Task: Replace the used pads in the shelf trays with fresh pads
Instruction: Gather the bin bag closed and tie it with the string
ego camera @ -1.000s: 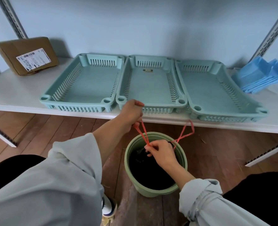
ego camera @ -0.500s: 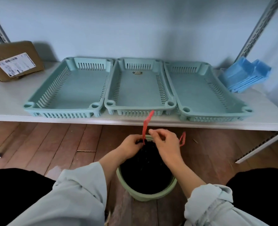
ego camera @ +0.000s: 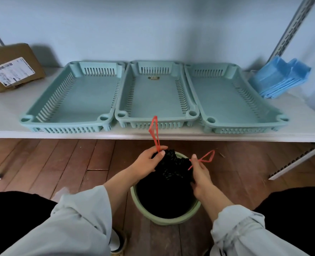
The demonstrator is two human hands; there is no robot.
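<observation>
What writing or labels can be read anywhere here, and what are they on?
No text can be read.
White shipping label on the cardboard box: barcode and print lines, too blurred to read.
Small sticker on the floor of the middle tray: too small to read.

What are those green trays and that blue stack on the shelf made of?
The trays look like moulded matte plastic: slotted walls, rounded corners. The blue stack seems thin nonwoven or paper-like sheets, folded and slightly crinkled; the exact fabric is unclear.
</observation>
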